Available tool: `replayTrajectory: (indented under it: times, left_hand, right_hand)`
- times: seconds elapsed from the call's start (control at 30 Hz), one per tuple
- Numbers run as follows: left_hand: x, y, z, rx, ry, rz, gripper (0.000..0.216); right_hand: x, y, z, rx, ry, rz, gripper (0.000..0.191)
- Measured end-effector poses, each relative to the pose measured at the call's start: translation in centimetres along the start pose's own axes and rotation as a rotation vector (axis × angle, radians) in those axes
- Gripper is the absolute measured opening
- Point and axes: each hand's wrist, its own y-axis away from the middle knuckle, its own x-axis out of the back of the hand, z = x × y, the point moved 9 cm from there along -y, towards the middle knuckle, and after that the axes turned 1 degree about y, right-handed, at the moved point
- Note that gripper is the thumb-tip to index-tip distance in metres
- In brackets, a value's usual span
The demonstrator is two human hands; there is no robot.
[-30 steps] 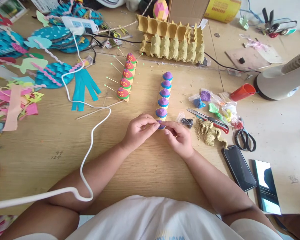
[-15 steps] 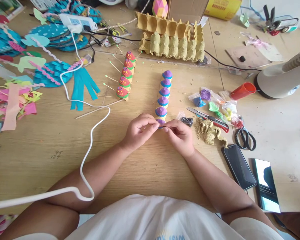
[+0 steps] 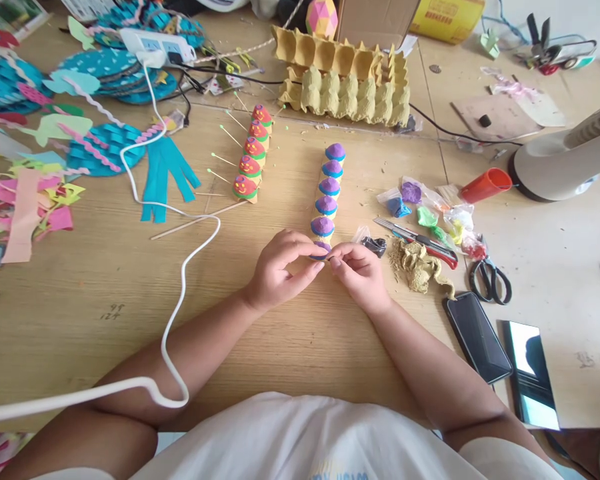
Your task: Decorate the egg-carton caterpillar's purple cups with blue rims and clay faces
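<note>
pinching: left hand (image 3: 275,270) and right hand (image 3: 361,275) together at the fingertips, clamped on a small purple clay piece (image 3: 321,249)
clay piece: at the near end of the purple-and-blue caterpillar (image 3: 327,193), touching its last segment
caterpillar: row of domed segments on the desk (image 3: 105,287), running away from the hands
left forearm: resting on the desk, white cable (image 3: 180,313) looped just beside it
beside right hand: small black bag (image 3: 373,243), then utility knife (image 3: 415,237) and crumbled yellow scraps (image 3: 420,267)
farther right: clay bags (image 3: 430,210), scissors (image 3: 490,280), phone (image 3: 477,337), red cup (image 3: 485,185)
left of the row: red-and-green caterpillar (image 3: 253,160) with green-tipped sticks poking out
far edge: egg cartons (image 3: 345,80), power strip (image 3: 153,47)
far left: teal paper fish (image 3: 105,147) and paper scraps (image 3: 35,207)
</note>
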Motion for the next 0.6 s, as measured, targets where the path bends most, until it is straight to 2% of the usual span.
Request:
replayTrajectory:
  times: [0.13, 0.27, 0.6]
  left_hand:
    - [-0.1, 0.0, 0.5, -0.066, -0.073, 0.0, 0.018]
    - [-0.1, 0.1, 0.8, -0.117, -0.114, 0.003, 0.013]
    - [0.4, 0.2, 0.2, -0.11, -0.125, 0.03, 0.01]
  right_hand:
    - [-0.2, -0.2, 0.0, -0.021, -0.011, -0.009, 0.032]
    - [-0.7, -0.2, -0.1, -0.029, -0.033, -0.057, 0.03]
    - [-1.2, -0.2, 1.1, -0.101, -0.186, -0.156, 0.021]
